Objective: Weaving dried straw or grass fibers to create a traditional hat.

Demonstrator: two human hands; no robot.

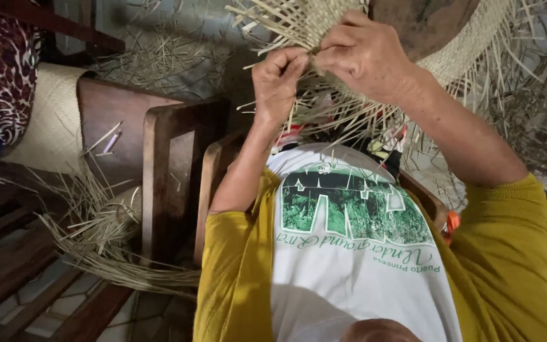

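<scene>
My left hand [276, 79] pinches thin pale straw strips at the edge of a partly woven straw piece [299, 22]. Just to the right, my right hand [365, 57] presses on the same weave with its fingers curled around the strips. The weave wraps a round brown wooden form [425, 25], and loose strip ends [349, 117] fan out below both hands. Both hands are raised in front of my white printed shirt [349, 253] and yellow sleeves [508, 253].
A wooden chair back [166, 177] stands left of my body, with another brown wooden seat [115, 107] behind it. A bundle of loose straw [96, 240] lies at lower left. A woven mat [52, 120] and leopard-print cloth [1, 69] are at far left.
</scene>
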